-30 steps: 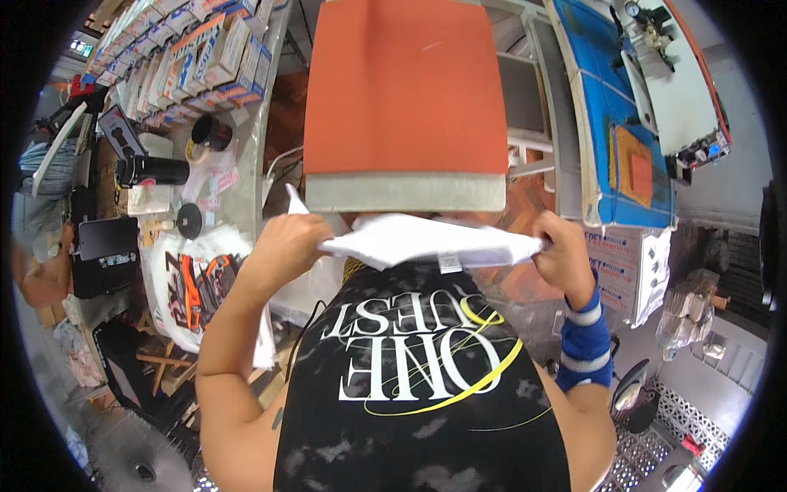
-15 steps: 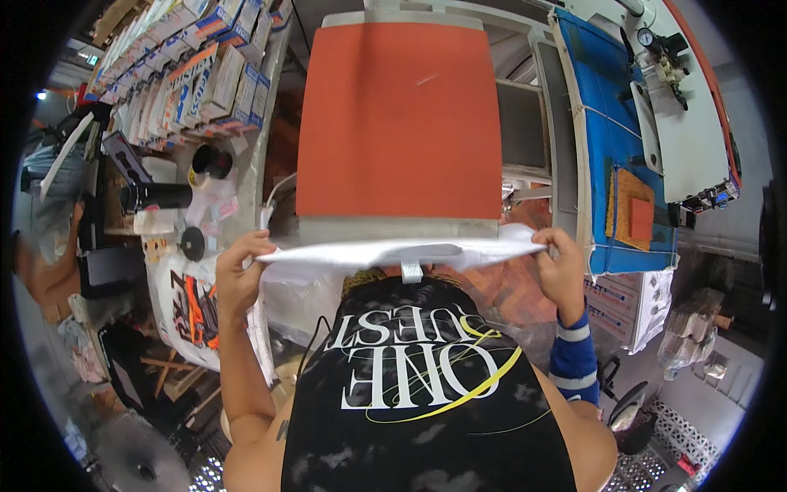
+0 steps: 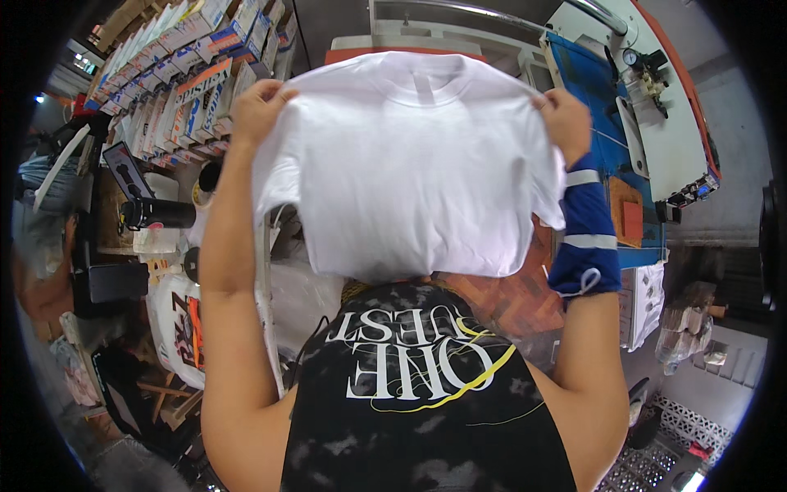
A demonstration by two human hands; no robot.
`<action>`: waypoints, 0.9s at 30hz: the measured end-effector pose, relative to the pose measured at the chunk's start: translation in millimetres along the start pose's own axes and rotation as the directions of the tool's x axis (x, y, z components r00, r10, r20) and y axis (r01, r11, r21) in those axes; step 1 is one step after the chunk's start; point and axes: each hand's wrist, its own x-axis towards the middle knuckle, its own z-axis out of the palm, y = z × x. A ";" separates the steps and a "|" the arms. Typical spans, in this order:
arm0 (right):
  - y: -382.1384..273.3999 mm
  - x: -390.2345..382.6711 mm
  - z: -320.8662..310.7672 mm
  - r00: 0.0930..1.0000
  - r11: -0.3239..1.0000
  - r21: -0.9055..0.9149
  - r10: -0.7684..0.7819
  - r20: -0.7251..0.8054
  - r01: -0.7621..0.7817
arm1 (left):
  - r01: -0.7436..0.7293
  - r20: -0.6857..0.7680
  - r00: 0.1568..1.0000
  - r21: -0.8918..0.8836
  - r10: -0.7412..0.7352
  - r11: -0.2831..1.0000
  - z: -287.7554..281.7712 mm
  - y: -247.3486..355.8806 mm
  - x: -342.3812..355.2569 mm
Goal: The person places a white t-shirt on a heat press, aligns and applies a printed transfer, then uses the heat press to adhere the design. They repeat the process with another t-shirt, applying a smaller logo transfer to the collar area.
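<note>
Over the orange pad [image 3: 338,56], as seen from above: white short-sleeved T-shirt [image 3: 410,172], spread wide between both hands, collar [image 3: 422,92] at the far end, hem toward the wearer's black tank top [image 3: 418,447]. Only a strip of pad shows past the shoulders. Can't tell if cloth touches it or hangs clear.

Left hand [image 3: 261,111]: closed in a pinch, thumb and fingers on the shirt's left shoulder, near the sleeve top. Right hand [image 3: 566,123]: same pinch on the opposite shoulder, a bit blurred. Both arms reach forward, blue sleeve with pale bands [image 3: 585,205] on the right forearm.

Step, my read: shirt held up by the shoulders and squared, not yet laid flat. Body panel is fairly smooth, some creasing near the hem. Both short sleeves hang loose.

Next move, I'd say, calls for even tension, shoulders level, collar centred on the pad, hem kept from folding under. Watch the loose sleeves too; they could tuck beneath the body. Blue-covered table [image 3: 570,78] sits just right of the work, so mind that elbow.
</note>
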 end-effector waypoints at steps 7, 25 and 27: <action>-1.2 -166.2 41.3 0.432 0.633 -0.046 0.579 0.691 -0.773 | 0.572 0.251 0.752 0.213 -0.610 0.792 30.7 -68.1 -152.4; 42.1 -179.7 72.3 0.433 -0.354 0.653 0.528 0.730 -0.670 | 0.520 0.301 0.784 -0.795 -0.543 0.312 55.2 -95.8 -177.5; 42.6 -179.5 65.7 0.413 -0.213 0.541 0.442 0.796 -0.814 | 0.640 0.366 0.708 -0.695 -0.604 0.329 54.9 -98.5 -181.2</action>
